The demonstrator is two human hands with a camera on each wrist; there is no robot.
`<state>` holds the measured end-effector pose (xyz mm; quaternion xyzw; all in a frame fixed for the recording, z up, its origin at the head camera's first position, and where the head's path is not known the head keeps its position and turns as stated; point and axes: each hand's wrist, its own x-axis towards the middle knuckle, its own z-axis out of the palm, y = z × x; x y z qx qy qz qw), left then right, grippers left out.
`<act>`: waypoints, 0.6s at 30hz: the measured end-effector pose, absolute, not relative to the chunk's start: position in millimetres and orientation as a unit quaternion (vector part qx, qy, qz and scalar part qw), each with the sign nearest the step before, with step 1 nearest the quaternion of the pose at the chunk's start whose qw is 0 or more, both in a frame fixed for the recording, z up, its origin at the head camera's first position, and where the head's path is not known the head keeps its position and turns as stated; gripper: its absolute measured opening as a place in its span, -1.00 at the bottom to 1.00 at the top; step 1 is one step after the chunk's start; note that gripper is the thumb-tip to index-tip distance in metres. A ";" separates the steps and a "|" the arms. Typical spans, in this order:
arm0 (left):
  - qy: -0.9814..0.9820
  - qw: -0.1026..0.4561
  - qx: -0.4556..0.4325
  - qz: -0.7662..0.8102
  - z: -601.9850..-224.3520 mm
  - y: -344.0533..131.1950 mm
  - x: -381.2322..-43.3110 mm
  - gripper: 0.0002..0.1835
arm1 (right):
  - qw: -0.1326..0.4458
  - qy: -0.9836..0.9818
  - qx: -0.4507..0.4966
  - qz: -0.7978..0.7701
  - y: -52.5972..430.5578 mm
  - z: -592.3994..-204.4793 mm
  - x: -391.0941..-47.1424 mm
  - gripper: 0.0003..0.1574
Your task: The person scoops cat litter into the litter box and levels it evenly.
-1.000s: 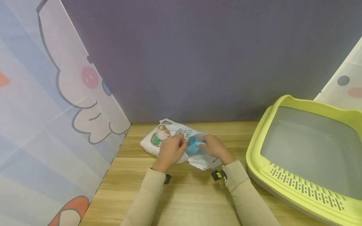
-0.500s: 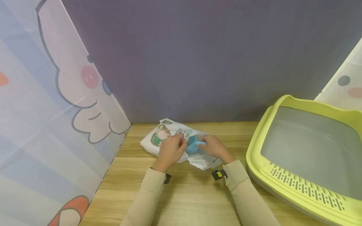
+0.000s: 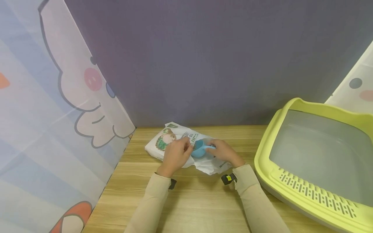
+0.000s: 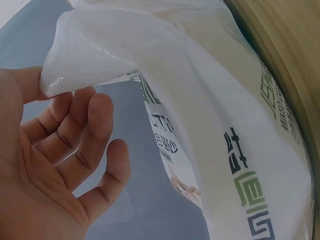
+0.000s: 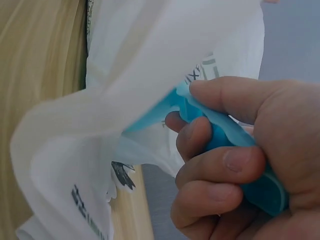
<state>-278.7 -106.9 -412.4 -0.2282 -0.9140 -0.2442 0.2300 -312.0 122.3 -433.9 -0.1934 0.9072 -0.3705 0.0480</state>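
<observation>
A white printed cat litter bag [image 3: 157, 152] lies on the wooden table near the back wall, its mouth end toward the right. My left hand [image 3: 176, 152] pinches the edge of the plastic between thumb and fingers and holds it raised; in the left wrist view the bag's lifted flap [image 4: 90, 50] shows at the fingertips. A light-blue scoop [image 3: 198, 149] sits at the bag's mouth. Its handle [image 5: 220, 122] is gripped by my right hand [image 3: 222, 150], with the thumb along the top. In the right wrist view, plastic hides the scoop's bowl.
On the right stands a large litter tray with a yellow-green rim [image 3: 263, 152] and grey inside, its slotted step facing the front. A dark wall [image 3: 204, 64] rises behind the table [image 3: 198, 200]. A cartoon-printed curtain [image 3: 38, 129] borders the left.
The right hand has shifted slightly to the right with the scoop, whose bowl and handle show more. The left hand keeps its place on the bag.
</observation>
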 end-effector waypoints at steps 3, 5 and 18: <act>-0.915 0.230 -0.228 -0.242 -412.8 -107.4 -279.1 -0.74 | 0.053 0.903 -0.192 -0.380 123.6 -436.1 -312.9 -0.79; -0.915 0.229 -0.228 -0.242 -412.9 -107.4 -279.5 -0.74 | 0.056 0.902 -0.187 -0.385 124.5 -437.4 -313.8 -0.77; -0.915 0.226 -0.225 -0.246 -411.4 -107.7 -278.0 -0.75 | 0.053 0.912 -0.164 -0.373 128.9 -442.3 -315.2 -0.79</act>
